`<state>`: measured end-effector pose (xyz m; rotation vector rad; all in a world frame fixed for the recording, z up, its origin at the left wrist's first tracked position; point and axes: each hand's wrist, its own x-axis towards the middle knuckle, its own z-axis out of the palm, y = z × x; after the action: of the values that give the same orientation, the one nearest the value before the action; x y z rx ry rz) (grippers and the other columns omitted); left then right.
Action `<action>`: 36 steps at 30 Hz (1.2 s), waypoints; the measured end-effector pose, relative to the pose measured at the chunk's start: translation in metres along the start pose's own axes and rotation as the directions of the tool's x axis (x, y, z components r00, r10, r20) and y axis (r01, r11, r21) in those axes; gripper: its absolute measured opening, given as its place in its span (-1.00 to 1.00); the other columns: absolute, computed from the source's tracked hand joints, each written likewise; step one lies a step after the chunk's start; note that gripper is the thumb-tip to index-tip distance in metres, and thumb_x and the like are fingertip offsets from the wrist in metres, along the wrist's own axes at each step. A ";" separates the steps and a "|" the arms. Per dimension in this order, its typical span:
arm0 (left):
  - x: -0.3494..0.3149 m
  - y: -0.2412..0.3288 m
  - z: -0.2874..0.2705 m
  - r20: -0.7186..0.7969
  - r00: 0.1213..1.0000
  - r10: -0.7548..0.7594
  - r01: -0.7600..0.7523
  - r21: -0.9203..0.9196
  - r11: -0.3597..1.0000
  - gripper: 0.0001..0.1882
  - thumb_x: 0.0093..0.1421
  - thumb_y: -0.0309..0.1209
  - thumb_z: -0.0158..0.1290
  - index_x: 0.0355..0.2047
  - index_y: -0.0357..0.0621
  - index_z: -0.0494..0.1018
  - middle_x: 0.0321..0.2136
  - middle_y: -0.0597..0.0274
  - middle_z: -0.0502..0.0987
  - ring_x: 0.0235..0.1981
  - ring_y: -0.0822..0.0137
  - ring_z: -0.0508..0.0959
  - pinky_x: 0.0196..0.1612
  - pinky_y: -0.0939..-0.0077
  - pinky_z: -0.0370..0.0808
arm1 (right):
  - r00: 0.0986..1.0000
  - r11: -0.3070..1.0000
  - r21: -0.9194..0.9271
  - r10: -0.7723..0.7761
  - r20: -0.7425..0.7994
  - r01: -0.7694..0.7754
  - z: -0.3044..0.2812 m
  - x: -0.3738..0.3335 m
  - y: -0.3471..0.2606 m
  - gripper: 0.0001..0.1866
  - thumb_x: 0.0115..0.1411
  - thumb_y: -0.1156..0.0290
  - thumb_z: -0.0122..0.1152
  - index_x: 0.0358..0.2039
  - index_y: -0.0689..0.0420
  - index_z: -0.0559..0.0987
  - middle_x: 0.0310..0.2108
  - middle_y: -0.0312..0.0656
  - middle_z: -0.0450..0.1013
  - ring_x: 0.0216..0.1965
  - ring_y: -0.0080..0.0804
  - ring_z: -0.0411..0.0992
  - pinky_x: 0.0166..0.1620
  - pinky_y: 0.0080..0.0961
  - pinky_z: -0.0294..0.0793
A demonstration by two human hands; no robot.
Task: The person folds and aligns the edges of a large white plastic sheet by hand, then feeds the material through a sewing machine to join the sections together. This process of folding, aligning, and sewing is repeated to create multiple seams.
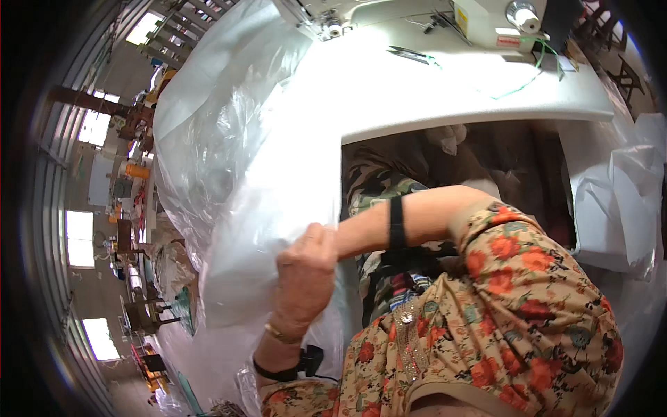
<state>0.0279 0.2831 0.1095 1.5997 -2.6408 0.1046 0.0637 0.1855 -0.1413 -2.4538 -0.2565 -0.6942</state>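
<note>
My left hand (303, 283) is closed at the left edge of the table, gripping a piece of white sheet material (257, 236). From the right, my right forearm (431, 215) crosses to meet it. My right hand (333, 243) is close against the left one, its fingers mostly hidden and blurred. The sheet runs over the white sewing machine table (479, 90) and hangs down in front of me. Clear, crinkled plastic (236, 118) lies along its left side.
A sewing machine (486, 17) stands at the far side, with thread snips (408, 53) and green thread (517, 90) on its bed. Another white sheet bundle (618, 201) hangs at the right. Cluttered workbenches (132, 243) line the left.
</note>
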 end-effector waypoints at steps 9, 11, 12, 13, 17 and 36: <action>-0.021 0.019 0.085 -0.177 0.966 -0.188 0.160 -0.161 0.974 -0.87 0.12 -0.57 -0.03 -0.29 -0.23 0.40 -0.40 0.06 0.40 -0.45 0.04 0.54 -0.43 0.23 0.48 | 0.859 0.871 -0.241 0.476 0.191 -0.429 -0.252 -0.100 -0.102 -0.74 0.11 0.24 0.28 -0.32 0.17 0.58 -0.44 -0.07 0.54 -0.36 -0.05 0.54 -0.28 -0.20 0.52; -0.017 0.028 0.086 -0.197 0.951 -0.237 0.200 -0.192 0.961 -0.88 0.13 -0.57 -0.02 -0.29 -0.23 0.40 -0.39 0.05 0.39 -0.45 0.04 0.53 -0.43 0.23 0.48 | 0.941 0.852 -0.406 0.331 -0.073 -0.331 -0.282 -0.110 -0.082 -0.68 0.10 0.26 0.32 -0.19 0.15 0.54 -0.25 -0.10 0.48 -0.29 -0.08 0.54 -0.25 -0.21 0.54; -0.020 0.029 0.087 -0.194 0.947 -0.256 0.215 -0.209 0.954 -0.90 0.14 -0.57 -0.01 -0.30 -0.23 0.39 -0.38 0.05 0.38 -0.45 0.03 0.53 -0.44 0.22 0.47 | 0.942 0.834 -0.444 0.324 -0.084 -0.327 -0.295 -0.107 -0.075 -0.63 0.14 0.23 0.30 -0.10 0.13 0.51 -0.07 -0.15 0.43 -0.23 -0.11 0.53 -0.20 -0.21 0.55; -0.022 0.032 0.088 -0.200 0.939 -0.279 0.236 -0.216 0.947 -0.90 0.14 -0.57 -0.01 -0.30 -0.23 0.39 -0.38 0.05 0.38 -0.45 0.03 0.53 -0.44 0.22 0.47 | 0.935 0.799 -0.498 0.346 -0.077 -0.337 -0.304 -0.106 -0.075 -0.65 0.16 0.23 0.29 -0.10 0.12 0.52 -0.06 -0.16 0.43 -0.21 -0.11 0.53 -0.18 -0.22 0.56; -0.017 0.034 0.091 -0.218 0.928 -0.303 0.231 -0.302 0.925 -0.88 0.11 -0.63 0.01 -0.31 -0.24 0.39 -0.37 0.02 0.37 -0.46 0.03 0.53 -0.44 0.22 0.46 | 0.946 0.790 -0.537 0.323 -0.043 -0.294 -0.322 -0.118 -0.044 -0.71 0.18 0.25 0.27 -0.13 0.08 0.53 -0.09 -0.18 0.43 -0.17 -0.12 0.52 -0.14 -0.21 0.53; -0.036 0.018 0.101 -0.242 0.893 -0.381 0.271 -0.388 0.881 -0.34 0.02 -0.71 -0.09 0.22 -0.30 0.32 -0.36 0.00 0.43 -0.55 0.02 0.52 -0.46 0.22 0.49 | 0.893 0.701 -0.593 0.444 -0.069 -0.395 -0.335 -0.105 -0.008 -0.81 0.20 0.25 0.21 -0.21 0.02 0.54 -0.23 -0.25 0.45 -0.30 -0.18 0.52 -0.26 -0.25 0.51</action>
<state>0.0272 0.3145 0.0050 1.7126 -1.9856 -0.1087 -0.1691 -0.0029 0.0415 -2.9772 0.5861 -0.5175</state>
